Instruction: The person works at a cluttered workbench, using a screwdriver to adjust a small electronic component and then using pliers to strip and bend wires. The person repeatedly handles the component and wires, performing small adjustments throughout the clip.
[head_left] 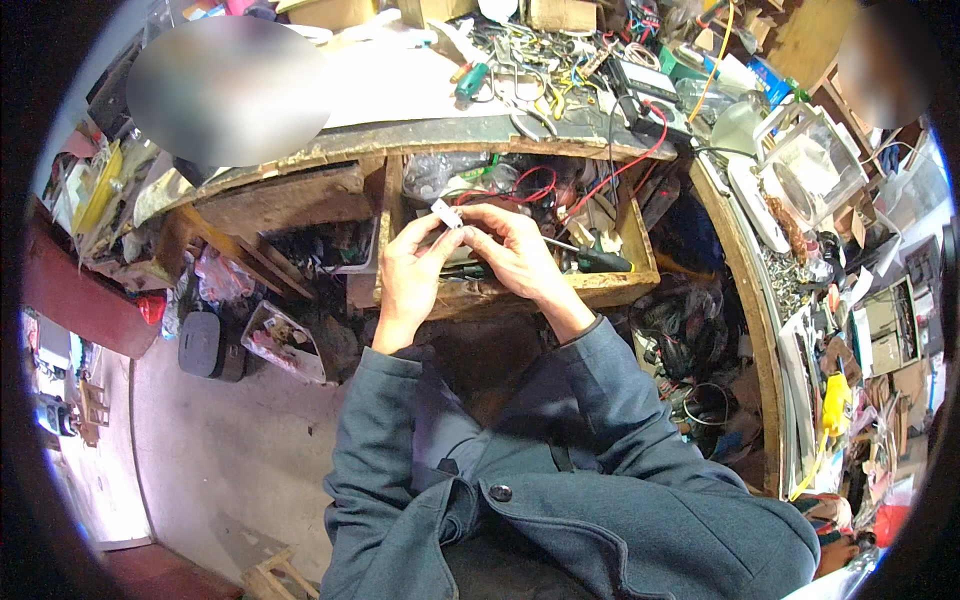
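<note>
Pinching a small white piece (446, 213) between left hand (408, 275) and right hand (515, 258), with fingertips nearly meeting around it, above a pulled-out drawer (590, 290). As for the white piece, mostly hidden by thumbs and fingers, with only a pale, squarish end showing (too small to make out further). As for the drawer, built of rough, worn wood, partly covered by the hands, and holding crumpled clear plastic (428, 178) and looped red wire (551, 184) on the far side, plus a dark-handled tool (605, 262) to the right. Farther off, pale-topped at the bench (385, 90), strewn with metal pliers (533, 124), blurred out at far left. Nearer, clad in dark, matte cloth sleeves (622, 400).
</note>
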